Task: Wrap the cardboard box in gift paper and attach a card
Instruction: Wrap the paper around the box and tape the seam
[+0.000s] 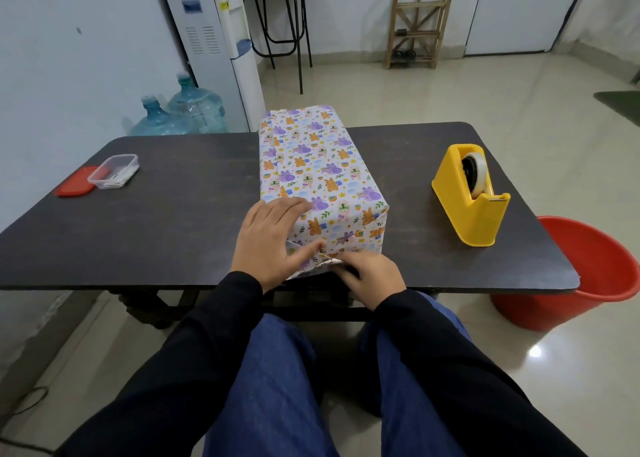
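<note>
Fingers (290, 206) of my left hand (272, 240) lie straight and flat over the near left corner of the wrapped box (311, 159), palm against its left edge, while the thumb reaches across the near end and presses on the folded paper there. On the other side, my right hand (370, 276) sits low at the table's near edge, knuckles up and fingers curled, pinching the lower flap of the gift paper (320, 265) just below the left thumb; the fingertips themselves are tucked out of my sight. Both forearms come in from below in dark sleeves, above blue-trousered knees. Lying lengthwise on the dark table (180, 221), the box runs from the near edge to the far one, fully covered in a cartoon-animal print. To its right, well apart, stands a yellow tape dispenser (471, 197) with its roll loaded. Far to the left sit a clear plastic tub (114, 171) and, touching it, a red lid (74, 186). Off the right end of the table, a red bucket (595, 276) rests on the floor. Two water jugs (194, 112) stand behind the table by a white dispenser (214, 41).
</note>
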